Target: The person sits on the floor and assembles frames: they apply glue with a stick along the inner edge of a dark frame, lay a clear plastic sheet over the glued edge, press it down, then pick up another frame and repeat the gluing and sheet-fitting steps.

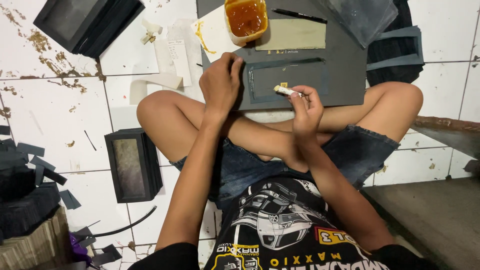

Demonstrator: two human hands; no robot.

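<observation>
I sit cross-legged on a white tiled floor with a dark grey board (345,75) resting on my knees. On it lies a dark rectangular frame piece (287,77). My left hand (220,82) presses down on the frame's left end with curled fingers. My right hand (305,107) holds a small pale glue brush (284,90) whose tip touches the frame's lower edge. A tub of amber glue (245,18) stands at the board's far edge.
A khaki card (292,34) and a black pen (299,15) lie on the board. Stacks of black box frames sit at top left (87,25) and beside my left knee (132,165). Black strips (35,170) litter the left floor; paper scraps (172,55) lie ahead.
</observation>
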